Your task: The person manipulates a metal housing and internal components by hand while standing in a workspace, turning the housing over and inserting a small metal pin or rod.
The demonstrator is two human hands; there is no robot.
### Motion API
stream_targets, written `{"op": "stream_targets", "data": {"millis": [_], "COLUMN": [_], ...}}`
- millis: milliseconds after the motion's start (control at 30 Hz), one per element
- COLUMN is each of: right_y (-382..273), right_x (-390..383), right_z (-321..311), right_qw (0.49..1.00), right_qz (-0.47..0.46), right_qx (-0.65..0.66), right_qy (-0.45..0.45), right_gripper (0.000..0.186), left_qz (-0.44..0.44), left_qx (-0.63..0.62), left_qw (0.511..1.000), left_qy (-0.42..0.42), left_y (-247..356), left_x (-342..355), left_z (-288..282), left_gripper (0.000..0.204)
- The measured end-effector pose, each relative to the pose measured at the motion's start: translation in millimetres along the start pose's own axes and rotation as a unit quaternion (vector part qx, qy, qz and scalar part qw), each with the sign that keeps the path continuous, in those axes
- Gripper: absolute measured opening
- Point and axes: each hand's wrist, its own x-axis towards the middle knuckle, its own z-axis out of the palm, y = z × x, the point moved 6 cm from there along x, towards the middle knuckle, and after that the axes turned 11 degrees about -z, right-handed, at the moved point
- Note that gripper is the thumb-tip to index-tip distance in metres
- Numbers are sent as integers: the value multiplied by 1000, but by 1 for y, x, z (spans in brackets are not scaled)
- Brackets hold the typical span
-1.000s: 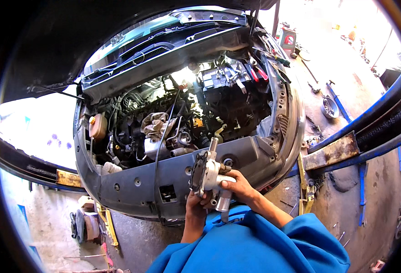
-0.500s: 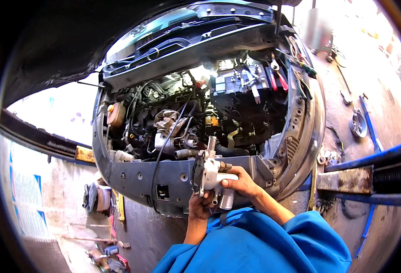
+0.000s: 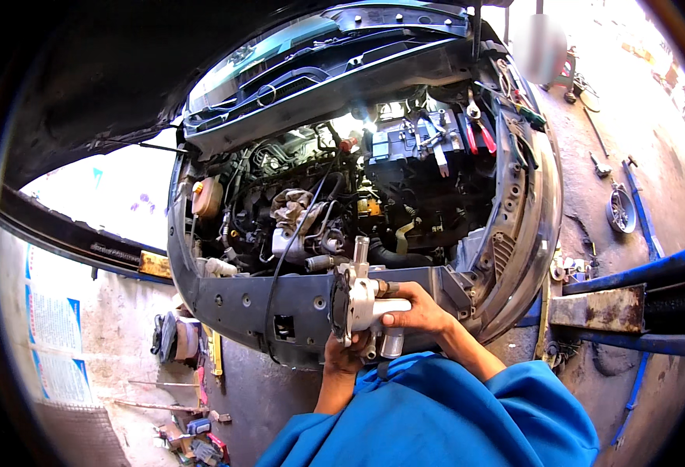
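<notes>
Both hands hold a silver cast-metal engine housing [image 3: 363, 303] with several pipe stubs, over the front edge of an open engine bay. My right hand [image 3: 418, 308] is closed round its right side, thumb on a side pipe. From below, my left hand [image 3: 345, 352] grips its lower left; part of those fingers is hidden behind the housing. One stub points up toward the engine, another down toward my blue clothing [image 3: 436, 412]. A dark flat face shows on the housing's left side. Just beyond it lies the car's black front panel [image 3: 241, 305].
A crumpled rag [image 3: 294, 205] lies on the engine. Wrenches [image 3: 434, 142] rest on the battery [image 3: 390, 145], beside red-handled pliers [image 3: 487, 139]. A black cable [image 3: 271, 289] hangs over the front panel. Blue-and-black lift arms [image 3: 669, 311] stand right; a metal bowl [image 3: 621, 212] sits on the floor.
The view has shifted slightly, so the car sits a little farther right in it. The housing has turned slightly in my hands, and both keep their hold.
</notes>
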Motion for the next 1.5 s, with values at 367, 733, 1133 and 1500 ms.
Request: {"op": "stream_targets", "data": {"millis": [367,733,1133,1500], "right_y": [-9,28,43,43], "right_x": [-20,-17,-6,-10], "right_z": [29,54,62,34], "right_qw": [998,992,994,967], "right_qz": [-38,-14,14,-10], "right_qx": [-39,-15,4,27], "right_qy": [38,123,108,252], "right_gripper": [57,50,60,55], "left_qz": [-84,-67,17,-20], "left_qx": [-5,-19,-29,60], "left_qw": [992,992,998,986], "left_qy": [-97,-110,61,152], "left_y": [2,10,17,26], "left_x": [-14,-40,-42,-16], "left_z": [2,-18,-54,-1], "left_gripper": [25,17,25,32]}}
